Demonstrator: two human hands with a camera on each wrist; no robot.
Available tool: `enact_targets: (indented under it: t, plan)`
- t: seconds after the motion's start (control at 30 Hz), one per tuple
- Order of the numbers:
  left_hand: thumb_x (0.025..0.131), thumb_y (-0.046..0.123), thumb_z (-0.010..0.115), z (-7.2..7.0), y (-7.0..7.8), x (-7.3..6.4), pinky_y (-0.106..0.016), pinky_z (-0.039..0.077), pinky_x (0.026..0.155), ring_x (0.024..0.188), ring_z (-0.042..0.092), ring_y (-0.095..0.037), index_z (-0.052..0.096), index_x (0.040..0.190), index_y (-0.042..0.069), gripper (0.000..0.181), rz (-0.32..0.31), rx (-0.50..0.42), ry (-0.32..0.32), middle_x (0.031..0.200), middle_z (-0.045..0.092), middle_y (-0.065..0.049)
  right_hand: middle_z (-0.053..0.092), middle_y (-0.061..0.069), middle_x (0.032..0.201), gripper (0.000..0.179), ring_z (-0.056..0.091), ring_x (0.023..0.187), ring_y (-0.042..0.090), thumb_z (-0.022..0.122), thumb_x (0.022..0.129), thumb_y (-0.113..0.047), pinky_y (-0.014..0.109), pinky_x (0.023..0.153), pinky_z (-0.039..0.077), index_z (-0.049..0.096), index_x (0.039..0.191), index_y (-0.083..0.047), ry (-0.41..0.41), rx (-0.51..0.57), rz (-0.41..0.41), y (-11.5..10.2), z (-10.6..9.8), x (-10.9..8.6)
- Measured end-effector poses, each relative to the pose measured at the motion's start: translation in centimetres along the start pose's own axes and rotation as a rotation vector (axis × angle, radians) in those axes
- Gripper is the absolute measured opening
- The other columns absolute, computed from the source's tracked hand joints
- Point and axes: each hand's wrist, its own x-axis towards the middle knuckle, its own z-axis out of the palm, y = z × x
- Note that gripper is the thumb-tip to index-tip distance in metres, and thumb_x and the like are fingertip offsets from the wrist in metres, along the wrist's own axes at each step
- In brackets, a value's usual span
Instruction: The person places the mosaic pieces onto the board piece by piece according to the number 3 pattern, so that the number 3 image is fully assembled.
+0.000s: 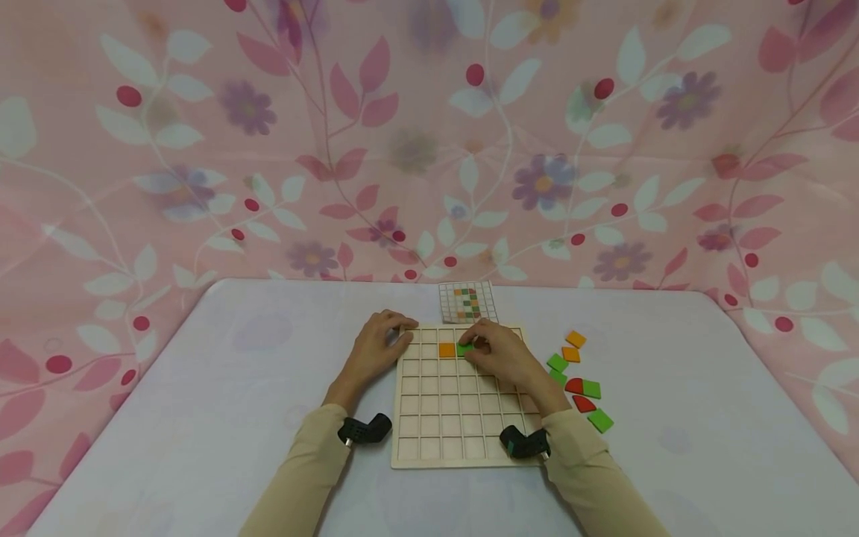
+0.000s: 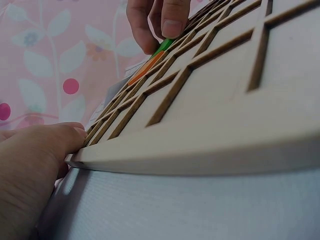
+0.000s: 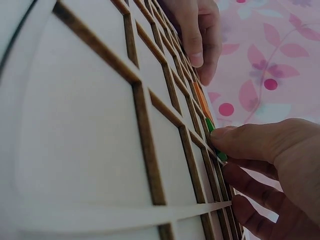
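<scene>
A wooden grid board (image 1: 429, 426) lies flat in front of me, divided by raised strips into square cells. An orange square tile (image 1: 447, 350) sits in a cell of the upper row. Just right of it, my right hand (image 1: 499, 355) pinches a green tile (image 1: 464, 348) at the neighbouring cell, fingers partly covering it. The right wrist view shows the thumb on this green tile (image 3: 209, 125), beside the orange tile (image 3: 202, 102). My left hand (image 1: 376, 344) rests at the board's far left corner, fingers extended; the left wrist view has its thumb at the board's edge.
Behind the board lies a printed pattern card (image 1: 451, 304) with coloured squares on a grid. Right of the board are loose orange tiles (image 1: 575, 339), green tiles (image 1: 600, 421) and red rounded tiles (image 1: 584, 403). A floral cloth (image 1: 429, 149) hangs behind the white table (image 1: 221, 388).
</scene>
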Motion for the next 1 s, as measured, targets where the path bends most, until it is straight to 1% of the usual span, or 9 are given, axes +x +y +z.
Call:
enact_targets:
  t: [0.23,0.43,0.67,0.83,1.0]
  plan:
    - [0.089,0.017,0.065,0.05,-0.11,0.03,-0.040,0.043,0.082,0.092,0.053,-0.021,0.072,0.105,0.015,0.018,-0.016,0.015,-0.009,0.102,0.065,-0.004,0.061,0.002,0.099,0.017,0.055,0.086,0.014,0.067,0.086,-0.012,0.034,0.081,0.049,0.068,0.103,-0.011,-0.001,0.011,0.009,-0.11,0.01,-0.02]
    - [0.088,0.017,0.065,0.02,0.03,-0.01,-0.041,0.043,0.082,0.092,0.054,-0.021,0.072,0.105,0.015,0.018,-0.014,0.013,0.002,0.103,0.065,-0.004,0.060,0.000,0.098,0.016,0.055,0.086,0.013,0.068,0.085,-0.012,0.034,0.081,0.049,0.068,0.101,-0.011,0.012,0.002,0.002,-0.08,0.05,-0.03]
    - [0.088,0.016,0.066,-0.03,0.20,0.01,-0.041,0.043,0.081,0.091,0.054,-0.021,0.072,0.104,0.014,0.018,0.006,0.008,0.016,0.102,0.065,-0.005,0.061,0.001,0.098,0.015,0.055,0.086,0.014,0.068,0.085,-0.011,0.035,0.081,0.049,0.069,0.100,-0.011,0.018,-0.001,-0.007,-0.07,0.04,-0.03]
    - [0.088,0.016,0.065,-0.14,0.36,0.03,-0.041,0.043,0.083,0.093,0.054,-0.023,0.072,0.104,0.014,0.017,-0.016,0.004,0.002,0.103,0.065,-0.005,0.062,0.000,0.099,0.015,0.056,0.087,0.014,0.068,0.085,-0.010,0.035,0.082,0.049,0.069,0.100,-0.011,0.020,0.004,-0.007,0.01,0.10,-0.03]
    - [0.088,0.016,0.065,-0.15,0.38,0.01,-0.042,0.043,0.083,0.094,0.055,-0.023,0.072,0.104,0.013,0.017,-0.023,0.005,-0.008,0.103,0.065,-0.006,0.062,0.000,0.098,0.015,0.055,0.086,0.014,0.068,0.086,-0.011,0.033,0.081,0.049,0.069,0.101,-0.011,0.019,-0.001,-0.004,0.17,0.18,-0.08]
